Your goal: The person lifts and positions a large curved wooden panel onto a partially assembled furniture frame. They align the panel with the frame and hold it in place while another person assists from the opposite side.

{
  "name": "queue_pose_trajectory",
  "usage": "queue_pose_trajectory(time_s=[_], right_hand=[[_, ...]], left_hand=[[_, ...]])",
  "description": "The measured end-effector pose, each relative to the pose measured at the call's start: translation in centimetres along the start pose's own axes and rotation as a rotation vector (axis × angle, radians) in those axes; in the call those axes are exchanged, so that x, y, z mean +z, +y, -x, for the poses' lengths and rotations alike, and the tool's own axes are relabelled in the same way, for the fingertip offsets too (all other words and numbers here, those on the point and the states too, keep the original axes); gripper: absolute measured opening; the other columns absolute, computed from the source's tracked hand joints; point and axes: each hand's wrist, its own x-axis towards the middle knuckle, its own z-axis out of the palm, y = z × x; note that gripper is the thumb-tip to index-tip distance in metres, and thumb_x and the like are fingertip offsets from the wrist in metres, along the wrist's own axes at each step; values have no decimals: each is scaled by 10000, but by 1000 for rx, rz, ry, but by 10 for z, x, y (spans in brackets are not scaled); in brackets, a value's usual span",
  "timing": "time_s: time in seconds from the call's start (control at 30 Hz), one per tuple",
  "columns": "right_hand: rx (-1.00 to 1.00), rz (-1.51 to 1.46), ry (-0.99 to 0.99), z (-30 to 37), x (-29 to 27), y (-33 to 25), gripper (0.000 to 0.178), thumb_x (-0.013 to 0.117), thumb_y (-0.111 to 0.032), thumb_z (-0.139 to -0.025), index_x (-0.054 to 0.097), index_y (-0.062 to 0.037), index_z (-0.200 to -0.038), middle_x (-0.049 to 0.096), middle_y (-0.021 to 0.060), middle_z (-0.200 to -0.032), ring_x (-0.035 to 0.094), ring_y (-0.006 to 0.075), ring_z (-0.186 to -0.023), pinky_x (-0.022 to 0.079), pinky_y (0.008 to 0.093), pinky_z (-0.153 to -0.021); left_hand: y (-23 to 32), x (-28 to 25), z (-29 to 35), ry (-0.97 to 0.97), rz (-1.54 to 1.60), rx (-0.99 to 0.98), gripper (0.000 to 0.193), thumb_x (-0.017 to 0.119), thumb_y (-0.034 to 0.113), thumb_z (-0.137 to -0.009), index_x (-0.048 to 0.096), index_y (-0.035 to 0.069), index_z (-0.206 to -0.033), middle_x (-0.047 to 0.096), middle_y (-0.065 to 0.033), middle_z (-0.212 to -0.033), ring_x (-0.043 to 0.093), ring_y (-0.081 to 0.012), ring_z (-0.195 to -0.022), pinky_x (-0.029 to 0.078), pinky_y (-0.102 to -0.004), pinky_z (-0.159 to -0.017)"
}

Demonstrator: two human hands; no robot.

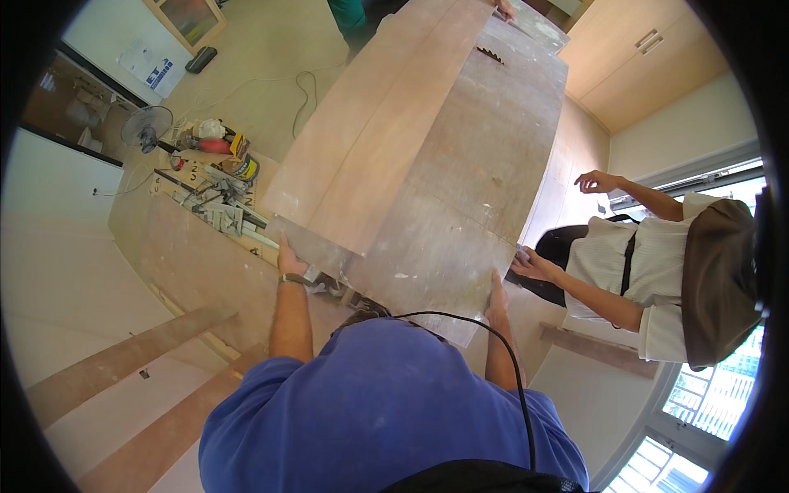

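A long, dusty grey-brown tabletop (460,197) stretches away in front of me, with a toothed saw blade (491,55) standing up through its far part. A pale reddish plywood board (362,123) with a lengthwise line lies along its left side. At the near left corner, my left hand (289,261) is closed on the tabletop's edge, just off the board's near end; some fingers are hidden. Against the near right edge rests my right hand (496,302), closed on the tabletop with its fingers partly hidden beneath.
At right, a person in a light shirt has one hand (536,267) at the tabletop's edge. Another person's hand (505,10) touches the far end. Tools and scraps (222,197) lie at left, near a fan (148,127). A cable (308,94) crosses the floor.
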Motion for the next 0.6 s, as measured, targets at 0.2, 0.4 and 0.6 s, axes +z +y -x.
queue_pose_trajectory(time_s=[0.2, 0.4, 0.6], right_hand=[[-6, 32, 60, -2, 0, -5, 580, 577, -415, -787, 460, 27, -1143, 557, 125, -1045, 566, 245, -895, 457, 359, -797], [-32, 32, 80, 13, 3, -9, 548, 567, -393, -806, 471, 50, -1114, 565, 128, -993, 579, 227, -841, 480, 339, -741], [-25, -39, 53, 13, 2, -7, 539, 570, -393, -804, 482, 50, -1099, 567, 117, -963, 577, 217, -817, 484, 324, -715]], left_hand=[[6, 15, 19, -35, 23, -15, 515, 366, 461, -882, 422, 63, -1203, 471, -124, -1199, 452, -309, -1091, 362, -478, -920], [9, 17, 34, -41, -22, -11, 503, 357, 453, -888, 426, 62, -1197, 481, -112, -1192, 467, -283, -1085, 370, -466, -914], [10, 12, 31, -32, -44, 34, 516, 360, 462, -883, 429, 55, -1192, 488, -110, -1185, 481, -282, -1068, 383, -461, -903]])
